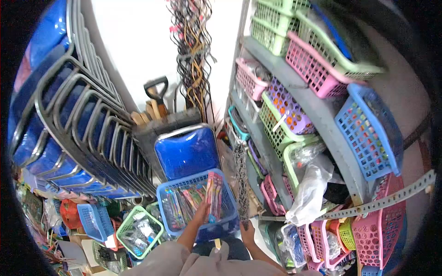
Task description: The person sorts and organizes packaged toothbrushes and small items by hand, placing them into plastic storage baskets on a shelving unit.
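My left hand (201, 214) is closed on a slim pink packet (214, 186), held upright over the blue basket (229, 187); what the packet contains is too small to make out. Several slim, colourful packets (184, 202) lie side by side in that basket. The basket rests in front of a blue chair backrest (188, 152). To the right, my right hand (247, 232) is at the lower end of a long, speckled grey, fluffy-looking stick (241, 184), its fingers apparently wrapped round it.
Stacked blue chairs with metal frames (87, 115) rise on the left. A grey metal shelf (304, 92) with pink, green and blue baskets stands on the right, a white plastic bag (313, 188) hanging from it. A green basket (140, 232) with packets sits lower left.
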